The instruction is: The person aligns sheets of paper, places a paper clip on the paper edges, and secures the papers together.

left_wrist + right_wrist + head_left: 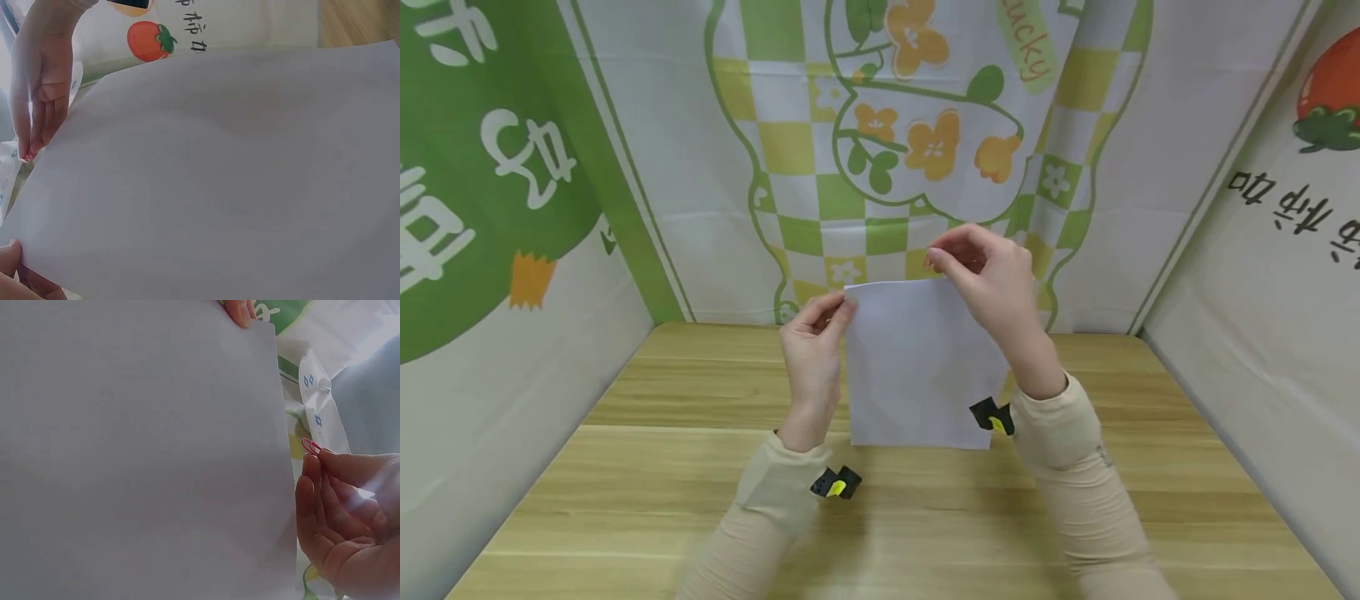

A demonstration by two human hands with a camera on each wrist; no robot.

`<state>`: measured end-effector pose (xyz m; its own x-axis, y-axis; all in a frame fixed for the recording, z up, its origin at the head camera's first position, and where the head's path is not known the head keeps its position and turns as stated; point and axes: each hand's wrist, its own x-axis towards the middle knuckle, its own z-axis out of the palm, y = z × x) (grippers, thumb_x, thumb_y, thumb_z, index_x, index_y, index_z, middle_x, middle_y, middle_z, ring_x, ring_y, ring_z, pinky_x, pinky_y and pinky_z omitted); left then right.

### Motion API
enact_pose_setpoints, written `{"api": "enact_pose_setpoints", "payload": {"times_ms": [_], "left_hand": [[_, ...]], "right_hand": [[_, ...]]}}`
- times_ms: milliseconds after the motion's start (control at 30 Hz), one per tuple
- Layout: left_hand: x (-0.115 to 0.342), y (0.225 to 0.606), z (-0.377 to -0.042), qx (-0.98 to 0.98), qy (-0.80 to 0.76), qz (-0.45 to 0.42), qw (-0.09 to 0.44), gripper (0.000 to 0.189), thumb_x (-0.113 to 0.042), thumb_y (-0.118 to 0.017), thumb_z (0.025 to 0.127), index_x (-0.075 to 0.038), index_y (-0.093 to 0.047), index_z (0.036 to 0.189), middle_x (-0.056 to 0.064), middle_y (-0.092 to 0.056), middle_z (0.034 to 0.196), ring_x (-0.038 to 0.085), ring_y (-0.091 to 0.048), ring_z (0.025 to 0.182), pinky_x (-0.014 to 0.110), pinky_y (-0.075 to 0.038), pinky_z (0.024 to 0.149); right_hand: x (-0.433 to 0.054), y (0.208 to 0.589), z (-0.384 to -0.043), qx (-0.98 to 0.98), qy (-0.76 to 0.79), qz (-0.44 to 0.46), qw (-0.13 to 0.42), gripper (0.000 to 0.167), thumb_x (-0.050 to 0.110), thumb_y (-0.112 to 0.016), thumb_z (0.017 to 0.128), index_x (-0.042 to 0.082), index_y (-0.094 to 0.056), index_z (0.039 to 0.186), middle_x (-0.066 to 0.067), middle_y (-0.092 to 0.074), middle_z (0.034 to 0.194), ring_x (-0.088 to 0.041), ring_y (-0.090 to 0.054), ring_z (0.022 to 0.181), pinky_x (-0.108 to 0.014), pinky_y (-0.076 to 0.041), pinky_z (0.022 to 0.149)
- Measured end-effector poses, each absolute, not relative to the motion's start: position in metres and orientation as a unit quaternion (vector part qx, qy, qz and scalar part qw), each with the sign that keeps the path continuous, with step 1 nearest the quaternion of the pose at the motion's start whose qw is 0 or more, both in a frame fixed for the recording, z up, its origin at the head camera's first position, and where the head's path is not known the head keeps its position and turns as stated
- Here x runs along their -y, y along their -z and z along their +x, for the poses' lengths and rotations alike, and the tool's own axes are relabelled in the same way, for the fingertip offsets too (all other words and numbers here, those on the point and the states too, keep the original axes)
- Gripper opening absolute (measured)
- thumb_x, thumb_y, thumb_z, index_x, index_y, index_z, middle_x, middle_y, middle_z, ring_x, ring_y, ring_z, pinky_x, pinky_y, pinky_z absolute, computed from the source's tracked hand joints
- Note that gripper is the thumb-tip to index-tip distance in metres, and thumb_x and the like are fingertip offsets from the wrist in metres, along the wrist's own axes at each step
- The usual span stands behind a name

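A white sheet of paper (917, 367) is held up, its top edge away from me and its lower edge near the wooden table. My left hand (816, 358) pinches the paper's upper left corner between thumb and fingers. Just above the top edge, toward the right, my right hand (996, 287) pinches a small pink-red paper clip (310, 446) between thumb and forefinger. In the right wrist view the clip's looped end sticks out beside the paper's edge, apart from it. Whether the paper is one sheet or several, I cannot tell.
The wooden table (700, 500) spreads beneath both arms. A printed curtain (820, 192) with green and yellow checks hangs behind it. White walls with green and red prints stand on the left and right. A small black and yellow piece sits at each wrist.
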<state>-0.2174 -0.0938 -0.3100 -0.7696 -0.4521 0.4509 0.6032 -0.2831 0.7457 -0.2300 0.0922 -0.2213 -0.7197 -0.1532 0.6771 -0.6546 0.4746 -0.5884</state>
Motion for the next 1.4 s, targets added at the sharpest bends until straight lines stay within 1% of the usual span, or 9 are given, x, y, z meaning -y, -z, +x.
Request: {"api": "enact_pose_setpoints", "payload": {"times_ms": [167,433,700,933,1300,1400], "left_hand": [[0.094,0.311,-0.218,0.497,0.798,-0.081,0.331,0.023,0.008,-0.072,0.077,-0.015,-0.075,0.08,-0.009,-0.068,0.076,0.004,-0.059,0.069,0.014,-0.046,0.063],[0.095,0.31,-0.217,0.501,0.797,-0.081,0.328,0.024,0.006,-0.072,0.078,-0.017,-0.074,0.08,-0.008,-0.068,0.076,0.005,-0.059,0.071,0.014,-0.046,0.063],[0.094,0.31,-0.218,0.501,0.796,-0.082,0.329,0.021,0.006,-0.071,0.079,-0.015,-0.074,0.08,-0.008,-0.067,0.076,0.005,-0.058,0.072,0.014,-0.045,0.063],[0.095,0.31,-0.217,0.502,0.795,-0.087,0.329,0.017,0.006,-0.071,0.079,-0.011,-0.074,0.082,-0.007,-0.068,0.077,0.006,-0.06,0.073,0.015,-0.047,0.065],[0.095,0.31,-0.218,0.503,0.795,-0.088,0.327,0.018,0.005,-0.072,0.079,-0.012,-0.074,0.082,-0.008,-0.068,0.076,0.006,-0.059,0.074,0.016,-0.046,0.065],[0.095,0.31,-0.217,0.506,0.794,-0.088,0.326,0.016,0.005,-0.072,0.079,-0.011,-0.074,0.083,-0.008,-0.068,0.076,0.006,-0.06,0.074,0.016,-0.046,0.066]], "right_hand": [[-0.085,0.221,-0.228,0.811,-0.445,0.253,0.284,0.015,0.022,-0.07,0.087,0.009,-0.071,0.093,-0.003,-0.072,0.084,-0.01,-0.065,0.073,-0.019,-0.052,0.067],[-0.077,0.222,-0.229,0.808,-0.437,0.259,0.297,0.013,0.02,-0.071,0.086,0.009,-0.071,0.092,-0.002,-0.072,0.083,-0.008,-0.064,0.071,-0.02,-0.052,0.065],[-0.073,0.222,-0.229,0.803,-0.441,0.271,0.296,0.013,0.021,-0.07,0.086,0.01,-0.072,0.092,0.0,-0.072,0.082,-0.005,-0.064,0.072,-0.021,-0.053,0.066],[-0.068,0.22,-0.227,0.8,-0.446,0.277,0.29,0.013,0.021,-0.07,0.086,0.01,-0.071,0.091,-0.001,-0.072,0.083,-0.006,-0.065,0.073,-0.021,-0.054,0.068],[-0.064,0.219,-0.228,0.799,-0.443,0.282,0.293,0.011,0.019,-0.071,0.086,0.01,-0.072,0.091,-0.001,-0.072,0.084,-0.005,-0.066,0.074,-0.02,-0.054,0.068],[-0.063,0.22,-0.228,0.798,-0.447,0.283,0.289,0.011,0.019,-0.07,0.086,0.009,-0.072,0.091,-0.002,-0.072,0.085,-0.006,-0.066,0.074,-0.021,-0.054,0.068]]}}
